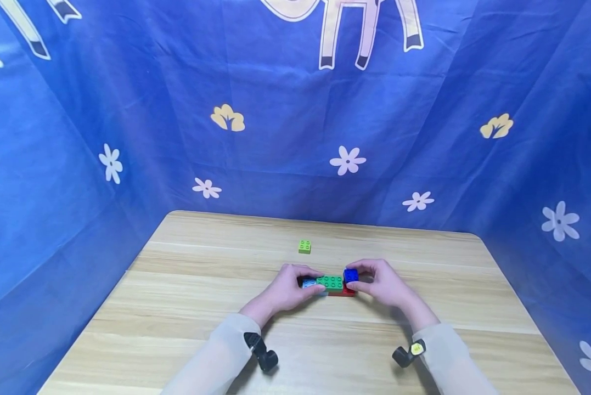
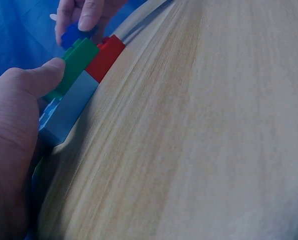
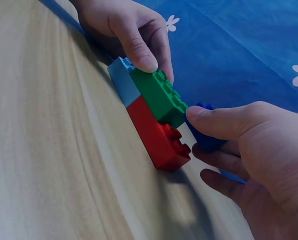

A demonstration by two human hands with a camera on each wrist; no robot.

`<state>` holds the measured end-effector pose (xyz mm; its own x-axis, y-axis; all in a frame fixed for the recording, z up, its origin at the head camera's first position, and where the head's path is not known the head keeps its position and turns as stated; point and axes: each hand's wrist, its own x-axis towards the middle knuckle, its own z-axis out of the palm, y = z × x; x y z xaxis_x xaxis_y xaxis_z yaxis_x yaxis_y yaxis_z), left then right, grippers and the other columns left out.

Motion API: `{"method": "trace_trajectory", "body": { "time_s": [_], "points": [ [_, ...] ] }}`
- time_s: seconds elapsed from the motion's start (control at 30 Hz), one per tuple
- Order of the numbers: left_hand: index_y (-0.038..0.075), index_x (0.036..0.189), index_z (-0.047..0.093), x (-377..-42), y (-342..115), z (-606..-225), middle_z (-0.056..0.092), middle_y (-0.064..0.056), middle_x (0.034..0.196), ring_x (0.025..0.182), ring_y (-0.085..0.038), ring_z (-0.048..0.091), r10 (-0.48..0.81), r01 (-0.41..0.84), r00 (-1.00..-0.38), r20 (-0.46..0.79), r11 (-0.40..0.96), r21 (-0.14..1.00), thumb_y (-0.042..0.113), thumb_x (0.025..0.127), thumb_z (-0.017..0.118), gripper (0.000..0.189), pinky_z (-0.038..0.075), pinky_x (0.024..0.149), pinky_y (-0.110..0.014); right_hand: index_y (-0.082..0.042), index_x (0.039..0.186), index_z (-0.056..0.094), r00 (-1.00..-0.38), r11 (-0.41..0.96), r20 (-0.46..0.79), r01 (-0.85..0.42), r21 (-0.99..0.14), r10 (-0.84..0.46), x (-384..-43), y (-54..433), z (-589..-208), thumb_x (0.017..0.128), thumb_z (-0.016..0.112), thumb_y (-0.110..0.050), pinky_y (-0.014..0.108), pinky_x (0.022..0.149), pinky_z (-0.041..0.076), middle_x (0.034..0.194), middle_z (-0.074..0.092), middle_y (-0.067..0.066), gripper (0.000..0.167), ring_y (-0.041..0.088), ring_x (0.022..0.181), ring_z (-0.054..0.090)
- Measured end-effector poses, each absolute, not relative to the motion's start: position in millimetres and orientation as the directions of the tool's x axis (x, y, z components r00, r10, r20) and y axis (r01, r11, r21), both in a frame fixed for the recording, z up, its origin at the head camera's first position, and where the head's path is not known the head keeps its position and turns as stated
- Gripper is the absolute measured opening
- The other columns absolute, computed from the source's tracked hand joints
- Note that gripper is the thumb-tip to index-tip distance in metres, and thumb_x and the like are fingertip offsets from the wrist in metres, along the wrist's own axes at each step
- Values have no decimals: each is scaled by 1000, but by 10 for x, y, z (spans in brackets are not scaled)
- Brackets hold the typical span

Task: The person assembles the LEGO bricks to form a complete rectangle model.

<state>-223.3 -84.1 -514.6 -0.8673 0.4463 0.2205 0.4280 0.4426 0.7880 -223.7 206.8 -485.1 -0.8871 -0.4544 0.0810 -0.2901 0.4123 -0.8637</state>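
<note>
On the table a light blue brick [image 2: 71,112] and a red brick [image 3: 156,135] lie end to end. A green brick [image 1: 331,283] sits on top, bridging the two. My left hand [image 1: 291,286] grips the green brick at its left end, thumb on the near side. My right hand [image 1: 383,282] pinches a small dark blue brick [image 1: 351,275] between thumb and fingers. That brick hovers over the red brick's bare studs, beside the green brick's right end, apart from the red studs in the right wrist view.
A lime green brick [image 1: 304,247] with studs up stands alone behind the hands. The wooden table [image 1: 216,247] has rounded far corners. Blue patterned cloth [image 1: 285,137] hangs along its back and sides.
</note>
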Motion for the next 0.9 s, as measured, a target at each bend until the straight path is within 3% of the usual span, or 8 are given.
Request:
{"method": "trace_trajectory", "body": {
  "time_s": [0.37, 0.73, 0.9],
  "points": [
    [15, 120, 81, -2233, -846, -5146, 78, 3, 114, 109, -11, 69, 450, 441, -861, 236, 434, 786, 33, 91, 87, 34, 54, 100, -34, -4, 123, 76, -858, 395, 151, -373, -839, -491, -2216, 2053, -4946, 90, 87, -15, 48, 94, 59, 107, 77, 1, 36, 19, 98, 73],
    [15, 119, 81, -2230, -843, -5151, 78, 4, 113, 108, -11, 69, 450, 445, -860, 241, 430, 785, 33, 91, 87, 34, 53, 100, -35, -2, 122, 77, -862, 405, 123, -351, -844, -491, -2197, 2040, -4993, 89, 88, -13, 50, 96, 57, 114, 77, 8, 36, 22, 102, 72],
    [16, 119, 81, -2229, -840, -5151, 78, 3, 114, 110, -12, 69, 448, 437, -863, 232, 433, 789, 34, 91, 87, 34, 53, 101, -35, -4, 122, 78, -867, 419, 112, -343, -841, -485, -2180, 2032, -4983, 88, 89, -15, 43, 96, 58, 114, 77, 7, 37, 20, 103, 73]
  ]
}}
